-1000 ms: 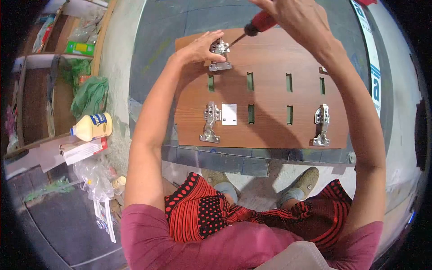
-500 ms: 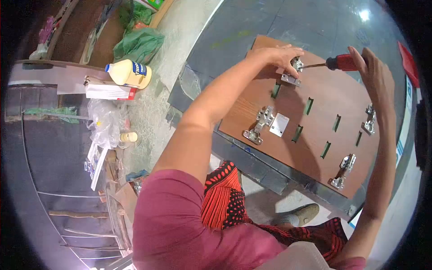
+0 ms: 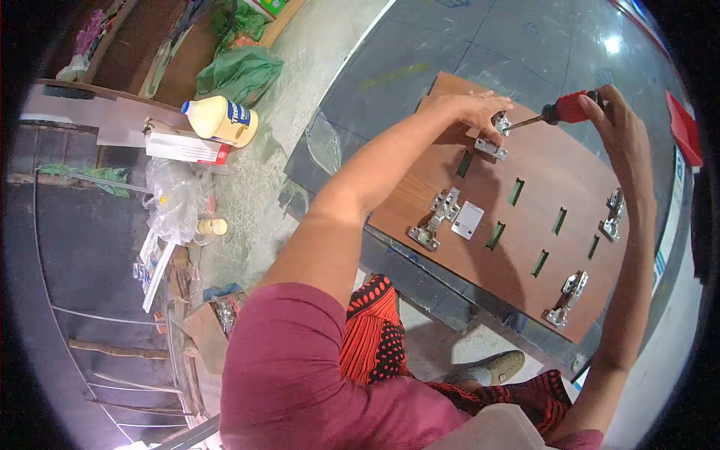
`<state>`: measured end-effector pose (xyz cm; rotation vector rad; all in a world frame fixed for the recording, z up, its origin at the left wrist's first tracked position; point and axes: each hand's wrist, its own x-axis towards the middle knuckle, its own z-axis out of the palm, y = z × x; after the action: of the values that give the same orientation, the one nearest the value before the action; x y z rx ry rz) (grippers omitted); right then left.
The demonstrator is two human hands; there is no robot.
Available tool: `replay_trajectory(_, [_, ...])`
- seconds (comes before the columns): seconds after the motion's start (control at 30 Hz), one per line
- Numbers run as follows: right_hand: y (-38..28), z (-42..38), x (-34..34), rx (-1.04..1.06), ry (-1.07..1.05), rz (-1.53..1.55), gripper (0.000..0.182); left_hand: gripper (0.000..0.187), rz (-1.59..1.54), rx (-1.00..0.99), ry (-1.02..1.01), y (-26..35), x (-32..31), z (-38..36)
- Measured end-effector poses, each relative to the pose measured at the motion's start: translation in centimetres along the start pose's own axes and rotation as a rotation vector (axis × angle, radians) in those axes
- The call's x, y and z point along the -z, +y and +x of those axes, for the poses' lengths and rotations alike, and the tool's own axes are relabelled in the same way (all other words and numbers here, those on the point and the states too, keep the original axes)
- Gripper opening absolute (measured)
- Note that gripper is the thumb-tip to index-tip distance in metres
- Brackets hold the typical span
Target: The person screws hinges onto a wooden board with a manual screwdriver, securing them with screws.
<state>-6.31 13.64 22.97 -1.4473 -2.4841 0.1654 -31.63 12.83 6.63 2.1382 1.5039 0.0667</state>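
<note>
Wood-grain panel (image 3: pixel 517 270): one, lying flat on a large dark worktable (image 3: pixel 420 60), below both hands. Surface brown; hinges mounted or resting on it, which of the two not clear.

Shelving (image 3: pixel 124 71): brown, left of the worktable, with a green plastic bag (image 3: pixel 238 73) at its edge.

Left hand (image 3: pixel 480 112): over the far-left part of the panel, clamped on the far-left hinge (image 3: pixel 491 144), thumb and fingers on either side of it; the hinge lies directly under the hand, partly covered.

Right hand (image 3: pixel 621 135): raised above the right part of the panel, closed around the handle of the screwdriver.

Clear plastic bag (image 3: pixel 174 191): crumpled, left of the worktable.

Jug (image 3: pixel 223 120): pale yellow, blue cap and blue label, just beside a white-and-red box (image 3: pixel 186 147).

Screwdriver (image 3: pixel 568 109): red and black handle, metal shaft slanting down leftward, tip at the far-left hinge, beside the left hand; contact with a screw too small to tell.

Other metal hinges: three. Near-left hinge (image 3: pixel 436 219); near-right hinge (image 3: pixel 568 298); far-right hinge (image 3: pixel 613 215), close to the right forearm.

White label (image 3: pixel 467 220): rectangular, on the panel, just beside the near-left hinge.

Slots (image 3: pixel 516 191): narrow, green showing within, between the hinges.
</note>
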Motion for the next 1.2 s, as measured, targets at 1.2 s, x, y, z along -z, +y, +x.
replay_trajectory(1.2, [0.0,-0.9,0.4,0.004,-0.133,0.069,0.034,0.101,-0.017,-0.016,0.009,-0.3,-0.1,0.2])
